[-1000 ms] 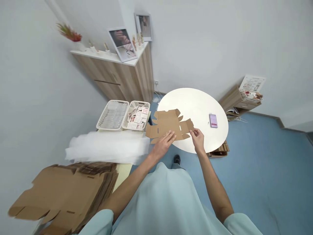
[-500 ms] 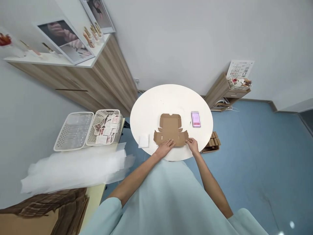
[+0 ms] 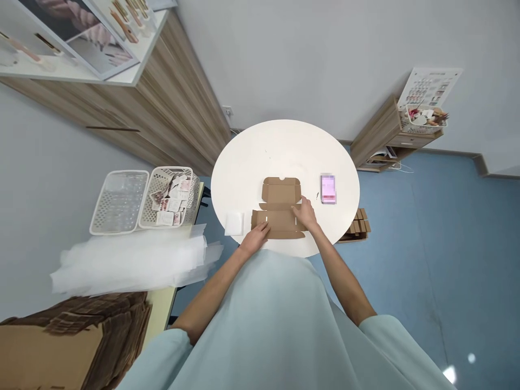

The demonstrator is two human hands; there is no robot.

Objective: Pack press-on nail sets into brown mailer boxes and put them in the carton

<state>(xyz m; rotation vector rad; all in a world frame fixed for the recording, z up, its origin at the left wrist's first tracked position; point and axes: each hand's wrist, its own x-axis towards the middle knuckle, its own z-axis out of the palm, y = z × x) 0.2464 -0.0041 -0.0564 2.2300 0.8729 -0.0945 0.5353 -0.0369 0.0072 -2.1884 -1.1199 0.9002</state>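
An unfolded brown cardboard box (image 3: 279, 219) lies on the round white table in front of me, its notched flap pointing away. My left hand (image 3: 255, 237) rests at its near left part, fingers stretched over the cardboard by a slot. At the right side, my right hand (image 3: 305, 214) grips the box's side flap, thumb over the inner face and fingers along the outer edge. Part of that flap is hidden under the hand. Left of the box sits a flat white packet (image 3: 234, 223). A phone with a pink, pixelated screen (image 3: 328, 188) lies to the right.
The round table (image 3: 280, 141) stands near the wall. On my left are a white basket with small packets and cards (image 3: 168, 203), another basket (image 3: 119, 203), white sheets (image 3: 134, 260) and stacked flat cardboard (image 3: 117, 336). A box of brown cartons (image 3: 357, 225) stands on the floor at right.
My left hand has slid left along the box. The right hand has moved inward and away from me, bringing the right side flap up and in. The camera view has shifted a little.
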